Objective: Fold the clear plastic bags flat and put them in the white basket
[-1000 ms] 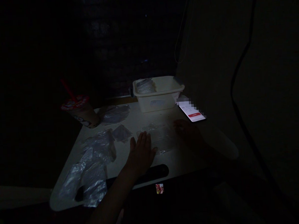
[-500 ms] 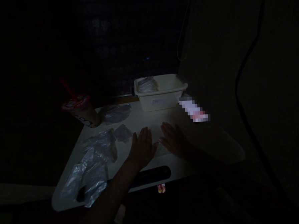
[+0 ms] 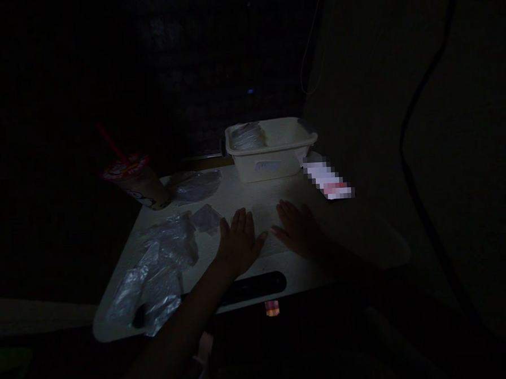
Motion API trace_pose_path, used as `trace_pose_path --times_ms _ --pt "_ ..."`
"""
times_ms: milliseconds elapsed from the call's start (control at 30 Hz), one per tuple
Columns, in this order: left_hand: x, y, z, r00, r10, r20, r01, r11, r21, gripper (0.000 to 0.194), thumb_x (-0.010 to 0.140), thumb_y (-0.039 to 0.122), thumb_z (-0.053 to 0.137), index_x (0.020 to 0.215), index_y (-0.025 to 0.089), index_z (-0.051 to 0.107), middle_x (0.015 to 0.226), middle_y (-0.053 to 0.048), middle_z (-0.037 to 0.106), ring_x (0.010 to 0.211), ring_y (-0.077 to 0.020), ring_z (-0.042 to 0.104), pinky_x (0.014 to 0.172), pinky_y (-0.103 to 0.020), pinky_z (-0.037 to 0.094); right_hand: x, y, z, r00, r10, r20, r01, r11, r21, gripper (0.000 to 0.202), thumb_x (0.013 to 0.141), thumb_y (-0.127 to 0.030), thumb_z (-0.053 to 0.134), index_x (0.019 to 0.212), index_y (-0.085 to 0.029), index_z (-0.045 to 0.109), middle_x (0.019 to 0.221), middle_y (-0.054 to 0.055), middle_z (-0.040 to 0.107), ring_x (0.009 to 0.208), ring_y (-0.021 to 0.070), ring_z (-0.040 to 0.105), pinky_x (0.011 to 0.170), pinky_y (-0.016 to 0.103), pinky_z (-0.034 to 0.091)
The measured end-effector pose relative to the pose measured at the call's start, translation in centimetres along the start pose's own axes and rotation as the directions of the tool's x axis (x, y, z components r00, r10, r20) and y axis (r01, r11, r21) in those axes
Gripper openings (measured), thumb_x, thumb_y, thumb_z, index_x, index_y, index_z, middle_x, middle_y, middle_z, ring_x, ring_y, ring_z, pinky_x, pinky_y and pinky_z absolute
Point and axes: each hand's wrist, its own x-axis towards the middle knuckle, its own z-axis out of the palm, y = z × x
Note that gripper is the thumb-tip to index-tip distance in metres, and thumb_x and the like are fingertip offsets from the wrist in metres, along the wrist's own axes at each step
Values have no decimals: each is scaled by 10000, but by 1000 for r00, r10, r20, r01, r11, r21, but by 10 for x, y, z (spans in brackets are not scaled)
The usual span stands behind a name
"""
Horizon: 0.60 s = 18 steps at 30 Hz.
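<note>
My left hand (image 3: 238,244) lies flat, fingers stretched forward, on a small white table (image 3: 253,192). Facing it, my right hand (image 3: 298,227) is spread palm down, partly lost in shadow. A faint, flat, see-through sheet (image 3: 265,214), perhaps plastic, shows between and under the hands; its edges are hard to make out. Left of my left hand lies a small flat plastic piece (image 3: 206,219). Crumpled clear plastic bags (image 3: 165,245) spread over the table's left side.
At the back stands a cream plastic bin (image 3: 269,167) with stacked plastic packets (image 3: 249,136) inside. A lidded drink cup (image 3: 140,187) with a red straw stands at the back left. More plastic (image 3: 197,185) lies beside it. A bright blurred screen (image 3: 326,177) is at the right; a dark cable (image 3: 408,170) hangs beyond.
My hands have moved slightly apart, the left thumb no longer close against the right one. The view has shifted a little; the bin, cup and plastic bags stay in place.
</note>
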Motion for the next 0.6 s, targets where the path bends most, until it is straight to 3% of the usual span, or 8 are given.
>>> trace_pose_path --times_ms 100,233,400,600 --pt "-7 5 -7 998 36 -57 -40 997 -63 527 822 396 228 1230 62 246 1298 -178 253 1200 -270 183 916 -520 181 0 1 -1 1000 -7 -15 7 1000 11 493 815 -384 242 1160 -62 383 1244 172 356 1153 243 288 908 475 193" --pt "-22 24 -14 967 223 -127 -240 961 -137 363 812 240 337 1139 93 401 1223 -141 398 1125 -203 352 911 -350 313 3 9 4 999 -22 32 21 999 29 392 830 -242 197 1142 -147 414 1249 117 369 1163 209 287 891 469 234" --pt "-28 41 -19 952 305 -29 -306 940 -150 250 753 81 405 975 94 520 1057 -126 540 969 -193 502 803 -286 423 8 18 12 999 30 44 -32 998 51 408 804 -139 206 1156 -210 398 1235 68 399 1141 183 331 877 444 283" --pt "-20 43 -30 935 346 72 -333 931 -149 258 725 31 430 956 90 527 1014 -122 557 949 -215 510 791 -302 431 6 17 15 999 52 -14 -50 996 76 384 813 -165 226 1149 -226 403 1217 62 423 1135 190 340 886 447 279"
